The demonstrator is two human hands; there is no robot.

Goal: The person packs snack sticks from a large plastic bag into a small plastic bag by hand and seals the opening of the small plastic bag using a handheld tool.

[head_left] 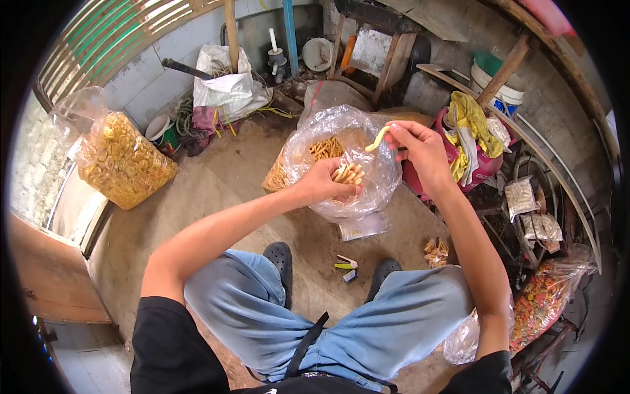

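Observation:
Over the mouth of a large clear plastic bag [380, 184], my left hand [323, 182] is closed around a bunch of stick snacks [348, 173]. More brown sticks [326, 149] lie inside the bag, behind that hand. My right hand [417, 148], up and to the right at the bag's edge, pinches one pale yellow curved stick [377, 139] between thumb and fingers. A small flat clear packet [365, 226] lies on the floor just below the bag.
A stapler [346, 262] and a small blue box [350, 276] lie between my shoes. At left stands a bag of yellow snacks [125, 161]. A red tub with cloths [472, 141], hung packets [520, 197] and a bag of colourful snacks [545, 302] are at right.

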